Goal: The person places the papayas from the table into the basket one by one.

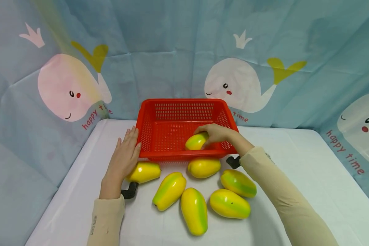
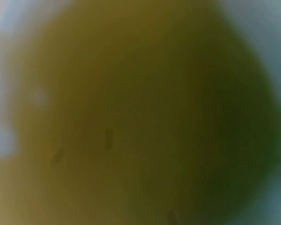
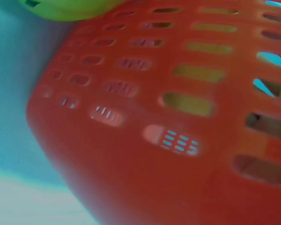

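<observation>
Papaya-like fruit (image 1: 193, 141), yellow-green, near ctr. of the frame: inside the red basket (image 1: 166, 154), R of its ctr., close to the near wall; contact w/ the basket floor can't be told. R hand (image 1: 216, 133): fingers curled round the fruit, thumb at the near side, i.e. gap narrowed to the fruit's width. L hand (image 1: 124, 153), L of ctr.: fingers straight, close together, thumb apart, laid along the basket's L wall, gripping nothing. Six more fruits (image 1: 169, 191) lie on the white table (image 1: 295, 153), from ctr. to lower R of the frame, one of them partly hidden by the L hand. L-wrist view: blurred yellow-green mass (image 2: 145, 112), prob. a nearby fruit; no finger detail. R-wrist view: slotted basket wall, w/ part of a fruit at upper L.

Technique (judged): keep the grip round the fruit's middle till the floor bears its wt., then spread the fingers & lift straight up, so nothing drags or rolls. Forearm crosses the basket's near R corner; best kept clear of the rim. L palm: light, steady pressure, enough to stop sliding w/o tipping. Rind looks smooth, prob. slippery; avoid dropping.
</observation>
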Demonstrator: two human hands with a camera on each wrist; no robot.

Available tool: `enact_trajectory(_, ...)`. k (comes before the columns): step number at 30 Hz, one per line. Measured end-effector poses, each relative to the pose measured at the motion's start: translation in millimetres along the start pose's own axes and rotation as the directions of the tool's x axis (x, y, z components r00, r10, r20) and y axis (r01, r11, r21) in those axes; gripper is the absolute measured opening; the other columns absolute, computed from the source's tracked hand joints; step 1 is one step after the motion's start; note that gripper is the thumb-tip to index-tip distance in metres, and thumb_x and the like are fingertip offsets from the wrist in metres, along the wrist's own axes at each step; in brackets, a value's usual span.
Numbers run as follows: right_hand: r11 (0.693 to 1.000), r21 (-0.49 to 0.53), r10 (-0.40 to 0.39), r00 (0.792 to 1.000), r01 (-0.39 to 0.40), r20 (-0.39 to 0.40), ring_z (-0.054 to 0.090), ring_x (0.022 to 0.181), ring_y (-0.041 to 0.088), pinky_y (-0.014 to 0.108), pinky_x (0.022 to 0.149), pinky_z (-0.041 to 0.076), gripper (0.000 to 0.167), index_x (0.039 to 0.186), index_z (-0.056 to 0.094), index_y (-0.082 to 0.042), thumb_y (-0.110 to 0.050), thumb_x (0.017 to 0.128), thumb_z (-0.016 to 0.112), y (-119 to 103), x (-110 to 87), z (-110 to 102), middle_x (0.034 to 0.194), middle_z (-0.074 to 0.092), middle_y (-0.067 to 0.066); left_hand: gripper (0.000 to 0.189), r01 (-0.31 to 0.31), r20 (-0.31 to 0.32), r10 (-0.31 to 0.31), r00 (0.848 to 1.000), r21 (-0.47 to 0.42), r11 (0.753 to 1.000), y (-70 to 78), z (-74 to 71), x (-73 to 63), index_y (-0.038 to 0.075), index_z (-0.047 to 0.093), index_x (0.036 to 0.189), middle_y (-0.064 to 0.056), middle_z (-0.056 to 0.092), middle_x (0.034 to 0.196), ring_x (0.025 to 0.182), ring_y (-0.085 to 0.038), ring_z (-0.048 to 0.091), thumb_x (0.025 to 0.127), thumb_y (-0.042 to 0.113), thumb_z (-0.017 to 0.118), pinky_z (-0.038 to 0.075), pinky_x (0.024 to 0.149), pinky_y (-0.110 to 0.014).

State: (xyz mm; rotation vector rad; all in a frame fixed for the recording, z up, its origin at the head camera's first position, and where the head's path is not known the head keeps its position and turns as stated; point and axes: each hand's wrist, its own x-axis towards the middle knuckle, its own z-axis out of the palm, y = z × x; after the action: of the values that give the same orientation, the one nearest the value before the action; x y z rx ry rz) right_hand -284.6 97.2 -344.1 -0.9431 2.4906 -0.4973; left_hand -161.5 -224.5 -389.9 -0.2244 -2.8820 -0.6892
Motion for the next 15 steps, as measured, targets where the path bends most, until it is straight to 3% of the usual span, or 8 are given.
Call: enact_trajectory(15, 1.0, 0.016, -0.005, 1.0, 0.005, -0.013, 0.05, 0.111, 0.022, 0.04, 0.101, 0.041, 0.052, 0.128, 0.058, -0.016, -0.017, 0.079, 0.076, 10, 1.3, 12, 0.123, 0.058, 0.002, 0.061, 0.012, 0.006, -0.012, 1.0, 0.003, 1.0, -0.1, 0.9, 0.6, 0.006, 0.011, 0.152, -0.011, 0.01, 0.157, 0.144, -0.029, 0.006, 0.101, 0.028, 0.036, 0.004, 0.112, -0.056)
